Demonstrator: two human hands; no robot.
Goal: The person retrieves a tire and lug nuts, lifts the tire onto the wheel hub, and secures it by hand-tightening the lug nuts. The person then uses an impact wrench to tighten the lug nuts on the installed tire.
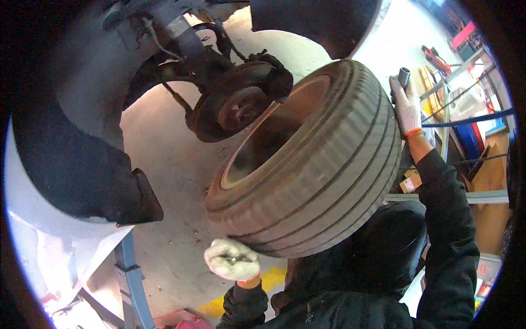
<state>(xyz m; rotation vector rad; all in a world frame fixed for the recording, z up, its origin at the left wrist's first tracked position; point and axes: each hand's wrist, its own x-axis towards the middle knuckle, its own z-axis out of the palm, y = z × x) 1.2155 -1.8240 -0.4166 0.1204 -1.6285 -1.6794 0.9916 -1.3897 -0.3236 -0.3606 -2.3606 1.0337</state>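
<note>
The gloved left hand (232,260) is curling its fingers around small shiny pieces (234,259), sitting just under the near edge of the tire (334,170). The tire is leaning on its tread in front of the person's dark-clothed legs (378,241). At its right side, the gloved right hand (406,107) is closing around a metal tube (404,77) while resting against the tread. Beyond the tire, a bare brake disc (241,112) is showing under the car (66,164).
</note>
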